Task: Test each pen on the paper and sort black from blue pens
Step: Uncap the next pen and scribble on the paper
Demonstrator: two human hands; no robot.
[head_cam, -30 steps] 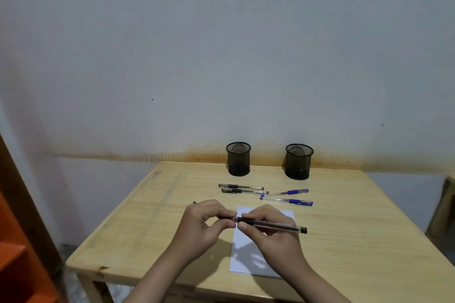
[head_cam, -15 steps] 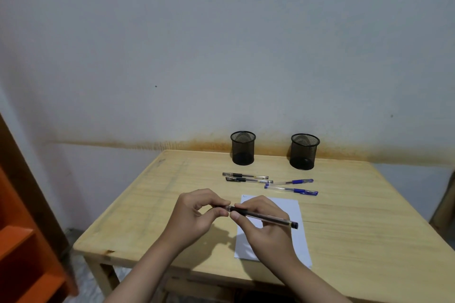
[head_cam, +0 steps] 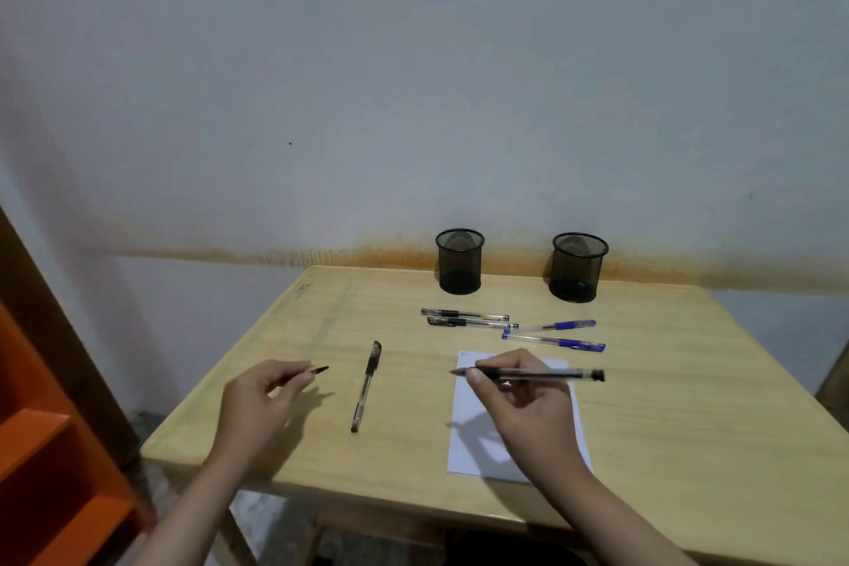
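From the head camera, your right hand (head_cam: 519,400) pinches an uncapped black pen (head_cam: 537,375) near its tip, the barrel lying almost level and pointing toward the desk's right edge, the tip just above the top left corner of the sheet of paper (head_cam: 464,441). The paper lies near the front edge of the desk (head_cam: 689,404), partly under your right hand and wrist. Your left hand (head_cam: 257,404) is over the left part of the desk, its thumb and fingers curled round the pen's black cap (head_cam: 317,370), whose pointed end sticks out toward the right. Between your hands a capped black pen (head_cam: 366,386) lies on the bare wood, running from front to back. Farther back, near the middle of the desk, two black pens (head_cam: 468,319) lie side by side, and just to their right two blue pens (head_cam: 558,334) lie close together. Two black mesh cups stand at the back edge against the wall: the left cup (head_cam: 460,261) behind the black pens, the right cup (head_cam: 579,267) behind the blue ones, well apart from each other. An orange shelf (head_cam: 50,450) stands beside the desk's left edge.
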